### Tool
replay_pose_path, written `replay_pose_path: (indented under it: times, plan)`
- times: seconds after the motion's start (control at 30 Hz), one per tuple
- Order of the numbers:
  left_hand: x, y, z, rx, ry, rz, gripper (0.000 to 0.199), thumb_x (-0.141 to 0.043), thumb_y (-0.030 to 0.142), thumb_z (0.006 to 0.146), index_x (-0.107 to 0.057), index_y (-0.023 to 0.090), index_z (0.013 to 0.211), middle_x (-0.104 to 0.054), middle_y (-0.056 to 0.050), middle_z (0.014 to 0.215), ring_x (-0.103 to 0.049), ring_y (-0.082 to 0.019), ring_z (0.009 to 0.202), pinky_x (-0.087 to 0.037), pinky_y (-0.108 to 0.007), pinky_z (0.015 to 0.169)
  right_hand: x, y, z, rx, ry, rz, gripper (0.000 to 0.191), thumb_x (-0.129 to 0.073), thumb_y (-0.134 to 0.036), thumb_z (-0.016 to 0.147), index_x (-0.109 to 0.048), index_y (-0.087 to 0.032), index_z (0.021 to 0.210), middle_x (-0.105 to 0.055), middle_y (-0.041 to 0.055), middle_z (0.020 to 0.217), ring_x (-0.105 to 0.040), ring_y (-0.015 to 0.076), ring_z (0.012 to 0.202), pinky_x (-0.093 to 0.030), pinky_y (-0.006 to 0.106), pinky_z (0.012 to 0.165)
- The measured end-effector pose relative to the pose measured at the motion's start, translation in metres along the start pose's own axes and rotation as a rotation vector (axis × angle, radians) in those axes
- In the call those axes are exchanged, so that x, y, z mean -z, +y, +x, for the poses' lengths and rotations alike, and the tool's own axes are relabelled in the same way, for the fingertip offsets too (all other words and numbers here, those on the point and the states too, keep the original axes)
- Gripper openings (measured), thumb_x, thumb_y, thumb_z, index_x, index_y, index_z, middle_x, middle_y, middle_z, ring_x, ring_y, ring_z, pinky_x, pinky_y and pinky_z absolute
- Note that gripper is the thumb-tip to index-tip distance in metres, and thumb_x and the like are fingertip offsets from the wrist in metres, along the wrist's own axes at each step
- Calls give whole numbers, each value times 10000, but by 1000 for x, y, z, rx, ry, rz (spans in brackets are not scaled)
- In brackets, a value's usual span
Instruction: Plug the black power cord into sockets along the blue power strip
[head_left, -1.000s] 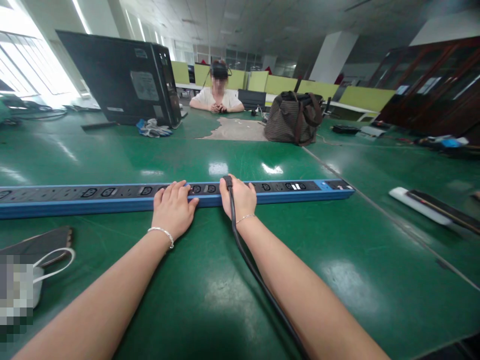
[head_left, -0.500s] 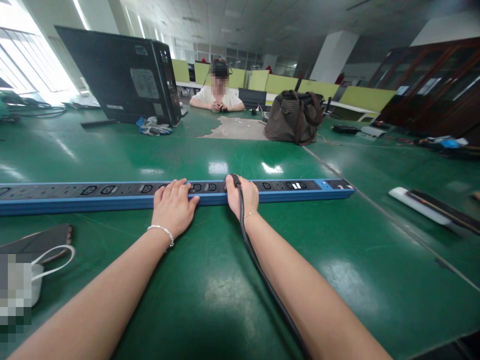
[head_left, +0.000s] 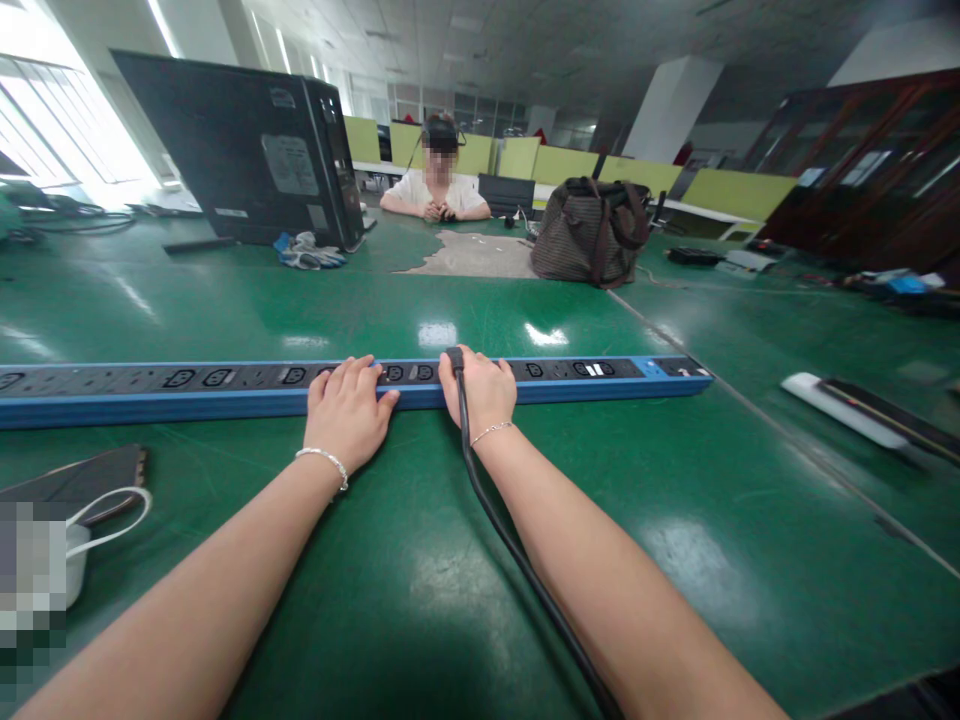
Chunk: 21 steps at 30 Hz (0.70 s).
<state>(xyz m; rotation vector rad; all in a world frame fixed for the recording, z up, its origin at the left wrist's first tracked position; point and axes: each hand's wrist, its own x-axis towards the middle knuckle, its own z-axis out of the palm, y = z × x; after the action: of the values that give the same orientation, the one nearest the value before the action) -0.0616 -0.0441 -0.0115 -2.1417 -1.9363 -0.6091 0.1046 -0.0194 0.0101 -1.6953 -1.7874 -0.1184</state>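
A long blue power strip (head_left: pixel 420 400) with a row of black sockets lies across the green table. My left hand (head_left: pixel 343 410) lies over it, fingers across the top and thumb along the near side, holding it in place. To the right, my right hand (head_left: pixel 481 392) is closed around a black plug (head_left: pixel 454 357) just above the sockets. From the plug a thick black cord (head_left: pixel 495 510) runs down beside my right forearm toward me. The plug's pins and the socket beneath are hidden by my fingers, so I cannot tell whether it is seated.
A dark computer tower (head_left: pixel 247 150) stands back left, with gloves (head_left: pixel 309 252) beside it. A brown bag (head_left: pixel 589 235) sits back right. Across the table sits a person (head_left: pixel 435 195). A phone (head_left: pixel 82 480) lies front left; a white bar-shaped object (head_left: pixel 840 408) lies right.
My right hand has turned slightly, and the plug and upper cord have shifted a little left, the plug now more upright. My left hand and the power strip stay in place.
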Motion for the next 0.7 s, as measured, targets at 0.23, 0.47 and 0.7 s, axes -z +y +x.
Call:
replay_pose_path:
  times: [0.23,0.47,0.7]
  plan:
    - [1,1,0,-2,-7,-11,488,-303,415,906,-503,137,1254,-474,-127,1406,-372,-288,1328,-213,-474,1103,-7,0,-4,-71,22,69,435,-370,-424,945,-612,-156,1188,-697,116,1095,-590,243,1127,-297,442,1056]
    - [2,1,0,-2,-19,-13,497,-300,425,906,-495,137,1261,-471,-135,1407,-367,-282,1336,-218,-474,1101,-8,4,-13,-25,22,56,459,-383,-434,935,-588,-154,1234,-646,111,1212,-466,296,1266,-246,489,1082]
    - [1,-1,0,0,-2,-10,490,-309,424,910,-499,133,1257,-481,-131,1403,-377,-274,1333,-224,-466,1104,-12,10,-13,15,27,15,455,-372,-450,936,-594,-184,1231,-625,63,1257,-466,305,1254,-253,493,1078]
